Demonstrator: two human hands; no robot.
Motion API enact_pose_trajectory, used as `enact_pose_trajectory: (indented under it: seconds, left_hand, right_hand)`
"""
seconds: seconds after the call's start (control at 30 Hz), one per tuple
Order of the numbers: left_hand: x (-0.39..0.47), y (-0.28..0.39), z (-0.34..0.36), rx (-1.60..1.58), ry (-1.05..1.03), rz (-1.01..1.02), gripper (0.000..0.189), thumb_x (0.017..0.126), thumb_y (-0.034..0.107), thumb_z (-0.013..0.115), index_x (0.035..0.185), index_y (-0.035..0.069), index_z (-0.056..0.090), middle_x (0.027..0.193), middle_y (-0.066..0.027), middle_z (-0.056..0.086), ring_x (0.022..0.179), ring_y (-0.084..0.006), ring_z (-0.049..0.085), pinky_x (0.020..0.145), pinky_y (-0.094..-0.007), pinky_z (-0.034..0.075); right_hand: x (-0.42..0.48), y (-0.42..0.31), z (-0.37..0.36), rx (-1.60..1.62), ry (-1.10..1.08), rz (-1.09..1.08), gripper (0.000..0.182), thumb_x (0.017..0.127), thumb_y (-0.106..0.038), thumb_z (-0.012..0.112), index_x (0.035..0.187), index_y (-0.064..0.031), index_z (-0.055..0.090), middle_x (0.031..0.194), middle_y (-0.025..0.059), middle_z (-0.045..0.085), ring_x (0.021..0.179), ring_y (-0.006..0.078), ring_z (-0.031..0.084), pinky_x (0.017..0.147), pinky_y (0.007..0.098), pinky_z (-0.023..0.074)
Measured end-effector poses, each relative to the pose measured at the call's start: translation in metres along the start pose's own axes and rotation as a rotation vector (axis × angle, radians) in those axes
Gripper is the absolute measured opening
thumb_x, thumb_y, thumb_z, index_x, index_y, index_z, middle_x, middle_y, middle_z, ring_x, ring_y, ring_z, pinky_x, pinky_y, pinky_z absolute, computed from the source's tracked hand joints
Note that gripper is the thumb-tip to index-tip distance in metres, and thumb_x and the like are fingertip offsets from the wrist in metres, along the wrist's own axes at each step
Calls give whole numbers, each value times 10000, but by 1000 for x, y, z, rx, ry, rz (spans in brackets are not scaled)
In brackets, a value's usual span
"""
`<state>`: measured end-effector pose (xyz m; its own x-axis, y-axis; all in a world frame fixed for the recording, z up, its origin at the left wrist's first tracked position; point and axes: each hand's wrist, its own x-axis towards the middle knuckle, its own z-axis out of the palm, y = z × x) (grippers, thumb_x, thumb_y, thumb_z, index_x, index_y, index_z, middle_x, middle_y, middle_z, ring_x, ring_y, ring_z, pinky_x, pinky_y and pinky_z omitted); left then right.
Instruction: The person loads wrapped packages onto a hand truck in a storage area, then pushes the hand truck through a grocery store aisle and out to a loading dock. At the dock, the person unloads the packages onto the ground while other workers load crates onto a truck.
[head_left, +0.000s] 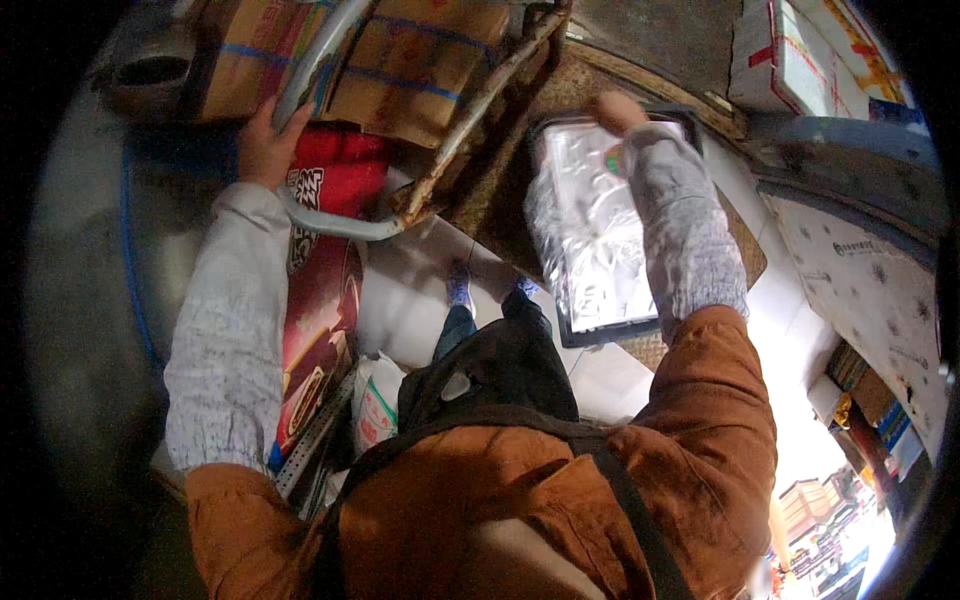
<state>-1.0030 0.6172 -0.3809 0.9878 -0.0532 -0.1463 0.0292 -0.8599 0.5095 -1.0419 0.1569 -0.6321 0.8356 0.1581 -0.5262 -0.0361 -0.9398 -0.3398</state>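
Note:
My left hand is wrapped around the bent grey metal tube of a cart handle, its paint worn to rust near the bend. My right hand grips the far edge of a flat, black-rimmed package. Clear shiny film covers its white top, and a small round coloured mark shows near my wrist. Behind the package, partly hidden by it, lies a worn brown board. Pale sleeve covers reach up both my forearms. The fingertips of my right hand are out of sight.
Strapped cardboard boxes stand beyond the handle. A red printed carton is beside my left arm, near a white plastic bag. White foam boxes sit at the far right, above a pale printed panel. White floor tiles surround my feet.

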Motion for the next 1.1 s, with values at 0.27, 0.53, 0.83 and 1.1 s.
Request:
enact_pose_trajectory:
  seconds: [0.27,0.53,0.83,1.1]
  left_hand:
    - [37,14,18,-103,-1,91,481,821,420,683,1078,18,616,804,-66,642,589,-139,565,563,-283,456]
    - [32,29,15,-74,-46,-44,421,849,432,653,1057,69,602,710,2,549,534,-101,479,461,-266,399]
    - [50,19,17,-87,-117,-6,310,891,376,626,975,83,575,624,34,455,490,-74,418,436,-241,342]
    - [41,17,21,-180,-126,-20,271,910,363,609,998,111,566,599,63,430,458,-45,372,423,-233,320]
  right_hand:
    - [-129,116,16,31,592,42,481,880,-330,585,1267,-59,491,1150,214,576,1096,366,531,897,452,432]
    - [-399,-15,270,1915,508,1189,354,964,-341,448,768,-64,549,584,49,552,489,167,527,456,312,420]
    - [-325,-74,281,2693,979,1165,814,872,-687,334,1447,-114,265,1480,115,301,1327,328,331,1076,534,275]
    - [-307,-67,274,2670,1289,611,670,917,-567,281,1436,-145,330,1482,77,332,1344,320,321,1088,522,265]
